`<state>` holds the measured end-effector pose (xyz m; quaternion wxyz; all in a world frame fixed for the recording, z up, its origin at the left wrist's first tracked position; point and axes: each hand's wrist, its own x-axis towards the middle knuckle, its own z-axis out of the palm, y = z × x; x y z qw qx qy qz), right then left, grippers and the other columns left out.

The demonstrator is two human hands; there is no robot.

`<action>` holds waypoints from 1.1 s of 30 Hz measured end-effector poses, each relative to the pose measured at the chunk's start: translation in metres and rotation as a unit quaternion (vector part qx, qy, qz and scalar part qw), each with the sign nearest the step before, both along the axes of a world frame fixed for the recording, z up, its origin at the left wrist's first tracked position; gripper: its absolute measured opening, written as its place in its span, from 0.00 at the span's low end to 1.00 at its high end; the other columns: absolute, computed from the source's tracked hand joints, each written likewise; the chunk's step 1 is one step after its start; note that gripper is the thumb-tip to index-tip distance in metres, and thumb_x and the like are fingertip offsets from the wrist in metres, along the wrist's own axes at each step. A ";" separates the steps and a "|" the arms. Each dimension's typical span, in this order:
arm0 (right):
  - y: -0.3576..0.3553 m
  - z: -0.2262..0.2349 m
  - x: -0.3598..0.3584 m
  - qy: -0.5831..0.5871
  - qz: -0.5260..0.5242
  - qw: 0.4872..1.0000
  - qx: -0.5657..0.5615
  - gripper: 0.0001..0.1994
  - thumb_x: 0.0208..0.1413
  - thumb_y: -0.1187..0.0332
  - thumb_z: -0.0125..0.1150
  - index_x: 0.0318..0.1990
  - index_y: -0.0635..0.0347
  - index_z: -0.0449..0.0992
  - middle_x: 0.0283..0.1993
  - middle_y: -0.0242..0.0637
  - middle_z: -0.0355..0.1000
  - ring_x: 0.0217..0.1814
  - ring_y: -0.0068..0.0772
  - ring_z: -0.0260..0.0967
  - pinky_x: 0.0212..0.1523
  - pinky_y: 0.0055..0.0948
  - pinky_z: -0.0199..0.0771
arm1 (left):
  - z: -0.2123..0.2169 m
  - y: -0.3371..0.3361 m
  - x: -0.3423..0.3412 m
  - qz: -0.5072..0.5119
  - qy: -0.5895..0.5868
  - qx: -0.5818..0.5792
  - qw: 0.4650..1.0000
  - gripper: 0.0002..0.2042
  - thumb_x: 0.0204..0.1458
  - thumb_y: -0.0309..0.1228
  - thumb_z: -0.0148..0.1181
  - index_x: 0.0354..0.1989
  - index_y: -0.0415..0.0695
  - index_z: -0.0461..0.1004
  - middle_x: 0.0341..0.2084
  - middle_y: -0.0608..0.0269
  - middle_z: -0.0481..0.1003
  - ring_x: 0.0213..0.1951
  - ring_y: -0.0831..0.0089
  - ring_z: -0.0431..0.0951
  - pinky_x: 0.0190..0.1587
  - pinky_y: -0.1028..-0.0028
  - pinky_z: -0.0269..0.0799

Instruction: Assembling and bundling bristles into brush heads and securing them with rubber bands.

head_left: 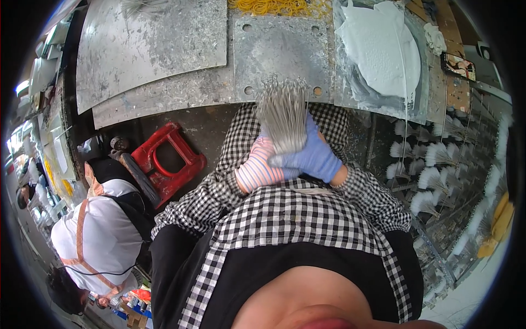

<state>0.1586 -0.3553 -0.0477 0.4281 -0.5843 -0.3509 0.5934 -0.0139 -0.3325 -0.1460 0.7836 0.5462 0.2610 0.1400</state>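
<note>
A thick bundle of thin grey metal wires [282,118] stands between my hands at the table's near edge, its far ends curled into small loops. My left hand [258,169], in a pink-and-white striped glove, is closed around the bundle's lower left side. My right hand [312,156], in a blue glove, wraps the right side, its thumb lying across the near end. Just beyond the bundle lies a square grey metal plate [282,49] with a hole near each corner. The wires hide part of the plate's near edge.
White paste [381,46] is spread on a board at the right. Yellow rubber bands [274,6] lie at the back. A larger metal sheet [153,44] covers the left of the table. A red stool [170,162] and a co-worker [101,230] are at left; racks of white-tufted wires [438,159] stand at right.
</note>
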 end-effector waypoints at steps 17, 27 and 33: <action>-0.010 -0.004 0.011 -0.111 0.072 0.990 0.046 0.29 0.43 0.66 0.80 0.54 0.64 0.75 0.48 0.38 0.78 0.52 0.33 0.75 0.58 0.37 0.77 | 0.087 0.021 0.006 -0.100 0.282 0.395 0.869 0.57 0.38 0.50 0.74 0.73 0.37 0.45 0.64 0.36 0.61 0.66 0.51 0.65 0.67 0.57 0.64; -0.023 -0.060 0.011 0.133 0.238 0.961 0.044 0.45 0.42 0.55 0.82 0.66 0.61 0.65 0.64 0.47 0.68 0.68 0.45 0.63 0.72 0.47 0.61 | 0.097 0.088 0.029 -0.040 -0.226 -0.049 0.972 0.58 0.35 0.36 0.83 0.74 0.40 0.46 0.69 0.47 0.58 0.69 0.57 0.61 0.69 0.56 0.61; -0.003 -0.017 0.035 0.026 0.265 0.956 0.121 0.51 0.39 0.44 0.79 0.69 0.57 0.60 0.66 0.43 0.64 0.70 0.47 0.61 0.74 0.47 0.56 | 0.177 0.080 0.052 -0.026 -0.155 0.074 0.985 0.46 0.41 0.27 0.77 0.71 0.41 0.58 0.46 0.57 0.78 0.48 0.68 0.79 0.57 0.63 0.74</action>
